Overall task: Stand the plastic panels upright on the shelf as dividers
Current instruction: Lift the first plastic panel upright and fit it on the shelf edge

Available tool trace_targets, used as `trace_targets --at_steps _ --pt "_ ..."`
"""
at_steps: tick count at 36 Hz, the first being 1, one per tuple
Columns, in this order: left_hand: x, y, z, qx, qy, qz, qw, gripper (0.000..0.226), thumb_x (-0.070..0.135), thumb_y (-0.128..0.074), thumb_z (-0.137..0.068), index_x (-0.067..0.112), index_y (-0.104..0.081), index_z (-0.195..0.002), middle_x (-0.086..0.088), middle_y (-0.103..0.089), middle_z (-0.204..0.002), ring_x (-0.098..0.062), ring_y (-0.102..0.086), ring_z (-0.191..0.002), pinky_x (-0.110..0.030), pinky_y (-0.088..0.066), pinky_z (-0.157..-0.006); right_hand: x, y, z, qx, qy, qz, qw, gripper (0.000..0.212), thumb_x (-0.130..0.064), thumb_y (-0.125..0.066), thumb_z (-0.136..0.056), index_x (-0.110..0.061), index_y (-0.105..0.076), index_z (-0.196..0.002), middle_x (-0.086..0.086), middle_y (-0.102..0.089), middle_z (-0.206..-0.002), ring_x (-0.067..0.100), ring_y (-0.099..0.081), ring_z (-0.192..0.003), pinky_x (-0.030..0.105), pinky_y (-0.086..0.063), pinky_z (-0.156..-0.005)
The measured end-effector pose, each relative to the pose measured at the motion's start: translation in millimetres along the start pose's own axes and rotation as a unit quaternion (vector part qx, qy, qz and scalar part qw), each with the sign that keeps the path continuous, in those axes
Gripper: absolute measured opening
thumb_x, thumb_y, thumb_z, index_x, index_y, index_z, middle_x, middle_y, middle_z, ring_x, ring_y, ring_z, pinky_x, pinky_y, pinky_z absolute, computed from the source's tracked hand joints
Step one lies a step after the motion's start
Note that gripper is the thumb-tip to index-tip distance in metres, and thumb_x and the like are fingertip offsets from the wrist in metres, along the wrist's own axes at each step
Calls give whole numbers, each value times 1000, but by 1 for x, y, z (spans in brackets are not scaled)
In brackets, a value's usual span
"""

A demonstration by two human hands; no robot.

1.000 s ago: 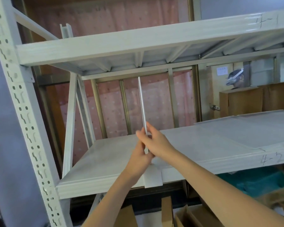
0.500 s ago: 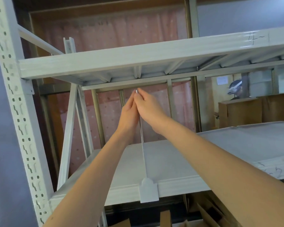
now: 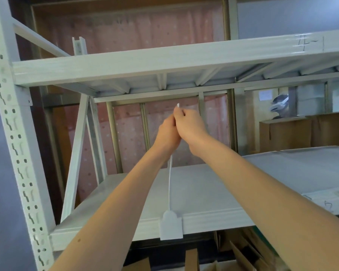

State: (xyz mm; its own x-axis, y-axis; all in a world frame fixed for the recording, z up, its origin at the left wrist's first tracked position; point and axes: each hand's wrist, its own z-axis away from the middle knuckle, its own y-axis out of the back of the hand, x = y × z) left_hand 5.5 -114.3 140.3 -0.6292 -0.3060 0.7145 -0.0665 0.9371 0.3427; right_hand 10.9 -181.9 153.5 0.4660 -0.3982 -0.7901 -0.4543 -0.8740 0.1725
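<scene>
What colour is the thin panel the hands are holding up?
White. The panel shows edge-on in the head view, pinched near its top by both hands.

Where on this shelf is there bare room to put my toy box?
Bare shelf lies on both sides of the upright panel: left toward the slanted brace, and right up to the flat sheets. It is crowded near the panel's top, where the left hand and right hand pinch it.

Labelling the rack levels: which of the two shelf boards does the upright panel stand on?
The lower shelf: the panel stands on it, its tab over the front edge. The upper shelf lies above both hands.
</scene>
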Motion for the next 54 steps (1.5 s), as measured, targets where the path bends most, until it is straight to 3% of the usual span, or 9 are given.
trace_targets --at_steps 9,15,20,22,28,33,44,50,54 --pt "-5 1 5 -7 7 66 998 51 47 -35 -78 19 -59 -113 -11 -64 -118 -23 -59 -111 -45 -47 -98 -11 -5 2 19 -14 36 999 43 -30 -31 -103 -2 -63 -110 14 -68 -105 30 -62 -99 31 -43 -74" --pt "-4 -13 4 -21 -21 68 997 35 22 -31 -100 10 -55 -123 -12 -65 -110 -10 -62 -89 -18 -49 -70 0 14 -2 14 -12 65 998 42 -32 -36 -101 -3 -65 -104 15 -69 -96 31 -65 -91 42 -54 -81" --pt "-9 10 11 -12 -6 99 995 42 40 -35 -82 17 -50 -114 -8 -62 -109 -14 -60 -94 -32 -49 -81 -19 -14 6 -22 8 64 998 42 -33 -38 -100 -1 -65 -108 19 -69 -101 36 -65 -96 48 -55 -83" --pt "-12 21 16 -27 -9 88 996 22 27 -36 -93 15 -47 -108 -3 -58 -98 -16 -55 -93 -36 -45 -86 -23 -28 8 -12 5 81 997 41 -30 -38 -99 -1 -64 -109 20 -68 -104 37 -64 -98 45 -54 -84" --pt "-40 22 40 -36 29 -8 999 49 46 -34 -81 25 -54 -121 -3 -65 -116 -20 -59 -110 -45 -50 -93 0 -38 25 14 26 93 995 36 -26 -37 -98 -10 -48 -68 16 -58 -78 28 -55 -76 37 -38 -66" --pt "-62 20 72 -25 37 -22 999 30 15 -38 -95 21 -58 -117 4 -67 -103 -8 -60 -93 -27 -51 -78 25 -43 59 -30 15 44 998 37 -28 -36 -100 -14 -46 -67 12 -56 -75 27 -54 -76 40 -43 -70" --pt "-77 8 110 -2 41 5 999 24 19 -35 -101 31 -56 -104 14 -63 -96 4 -58 -92 -20 -48 -80 55 -49 103 -74 -66 -35 994 57 -48 -24 -100 -10 -63 -117 12 -67 -114 26 -60 -110 41 -46 -97" --pt "-68 -14 96 61 39 59 996 35 39 -34 -97 20 -60 -113 -6 -67 -93 -14 -65 -96 -31 -49 -90 47 -31 95 -105 -91 -91 986 62 -56 -25 -97 -13 -69 -97 6 -72 -95 20 -66 -93 42 -51 -90" --pt "-58 -26 106 145 8 56 988 28 18 -42 -100 27 -54 -123 16 -60 -100 2 -61 -87 -24 -54 -80 46 -16 91 -115 -60 -110 985 55 -49 -29 -99 -13 -65 -76 4 -68 -78 21 -65 -83 36 -50 -77"
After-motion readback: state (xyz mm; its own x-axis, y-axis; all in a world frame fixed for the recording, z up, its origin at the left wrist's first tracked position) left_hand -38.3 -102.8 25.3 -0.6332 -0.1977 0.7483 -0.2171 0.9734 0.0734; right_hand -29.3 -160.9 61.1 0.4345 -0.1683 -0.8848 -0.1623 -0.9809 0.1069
